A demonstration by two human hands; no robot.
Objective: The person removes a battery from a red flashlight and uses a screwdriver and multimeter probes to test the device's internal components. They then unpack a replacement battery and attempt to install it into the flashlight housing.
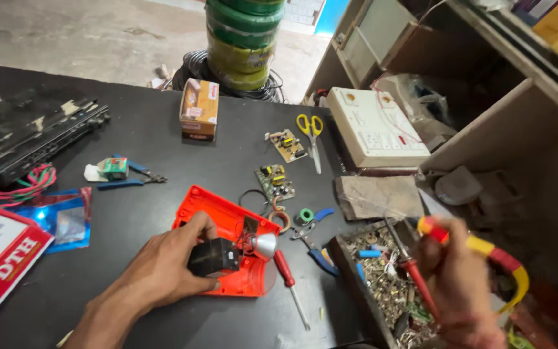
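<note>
My left hand [163,265] grips a small black block [213,257], like a battery, over an open red plastic casing [217,223] on the black table. A silver reflector cone [265,245] sits in the casing beside the block. My right hand [456,284] is blurred at the lower right and holds red-and-yellow handled pliers [492,252] together with a thin red probe [414,278], above a tray of small parts. A red-handled screwdriver [289,278] lies on the table between my hands.
Two small circuit boards [276,182] and yellow scissors [311,132] lie further back. A blue-handled cutter [130,178], a small cardboard box [199,108], a black device [27,132], a white switchboard [376,126] and a wooden tray of screws [382,284] surround the work area. Wire coils [243,39] stand behind.
</note>
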